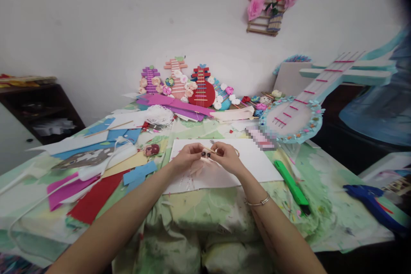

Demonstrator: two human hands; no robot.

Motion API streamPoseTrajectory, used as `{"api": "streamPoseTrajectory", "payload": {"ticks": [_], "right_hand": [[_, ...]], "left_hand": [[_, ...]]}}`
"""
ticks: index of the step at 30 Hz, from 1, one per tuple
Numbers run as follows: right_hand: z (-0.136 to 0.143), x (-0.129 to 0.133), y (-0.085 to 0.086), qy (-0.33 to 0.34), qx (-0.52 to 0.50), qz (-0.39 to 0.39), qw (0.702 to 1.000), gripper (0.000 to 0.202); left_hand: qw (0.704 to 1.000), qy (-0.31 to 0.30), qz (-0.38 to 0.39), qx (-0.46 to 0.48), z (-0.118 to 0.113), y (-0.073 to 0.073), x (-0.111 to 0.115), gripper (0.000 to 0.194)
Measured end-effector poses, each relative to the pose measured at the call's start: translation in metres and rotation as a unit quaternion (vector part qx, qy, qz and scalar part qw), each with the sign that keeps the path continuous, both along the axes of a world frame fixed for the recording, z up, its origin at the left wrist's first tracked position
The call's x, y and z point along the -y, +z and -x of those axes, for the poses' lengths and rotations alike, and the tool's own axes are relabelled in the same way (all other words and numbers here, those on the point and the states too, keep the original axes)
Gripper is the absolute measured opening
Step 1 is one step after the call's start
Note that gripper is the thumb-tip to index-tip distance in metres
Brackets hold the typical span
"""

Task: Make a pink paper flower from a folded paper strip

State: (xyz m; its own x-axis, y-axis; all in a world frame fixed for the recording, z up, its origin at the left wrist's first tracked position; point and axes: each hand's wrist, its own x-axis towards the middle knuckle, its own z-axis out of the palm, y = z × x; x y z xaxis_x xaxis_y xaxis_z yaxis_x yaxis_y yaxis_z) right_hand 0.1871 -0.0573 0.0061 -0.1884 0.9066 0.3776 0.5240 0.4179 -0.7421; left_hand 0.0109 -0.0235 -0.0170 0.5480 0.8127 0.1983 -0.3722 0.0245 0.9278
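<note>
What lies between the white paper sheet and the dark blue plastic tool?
A long green plastic tool and small scraps lie between the sheet and the blue tool, in the head view.

I'm scanning the whole cam view w/ care & I'm finding no legible txt, nos., labels, brands or signs.

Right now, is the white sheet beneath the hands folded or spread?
Spread: the white sheet lies flat on the patterned cloth, extending beyond both the left hand and right hand.
</note>
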Motion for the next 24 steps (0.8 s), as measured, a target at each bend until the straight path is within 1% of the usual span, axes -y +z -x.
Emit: {"api": "streamPoseTrajectory", "payload": {"ticks": [2,5,8,12,18,24], "right_hand": [[-0.0003,0.0004,0.0004,-0.001,-0.010,0.014,1.000,0.016],[-0.0009,-0.0013,-0.0015,0.021,-0.050,0.034,0.998,0.013],[-0.0014,-0.0051,-0.0052,0.035,-0.087,0.047,0.994,0.012],[-0.0019,-0.0087,-0.0087,0.052,-0.109,0.060,0.991,0.014],[-0.0014,-0.0064,-0.0076,0.043,-0.088,0.065,0.993,0.013],[-0.0005,-0.0076,-0.0094,0.017,-0.016,0.019,1.000,0.016]], "left_hand": [[1.000,-0.002,0.015,-0.001,0.0008,0.0014,0.0010,0.025],[0.999,0.008,0.033,-0.006,0.0014,0.0032,0.0019,0.024],[0.999,0.024,0.040,-0.013,0.0010,0.0026,0.0010,0.021],[0.998,0.045,0.034,-0.018,0.0007,0.0008,-0.0009,0.019],[0.997,0.072,0.006,-0.032,0.0003,0.0016,0.0002,0.022],[0.992,0.098,-0.035,-0.067,0.0010,0.0006,-0.0008,0.021]]}}
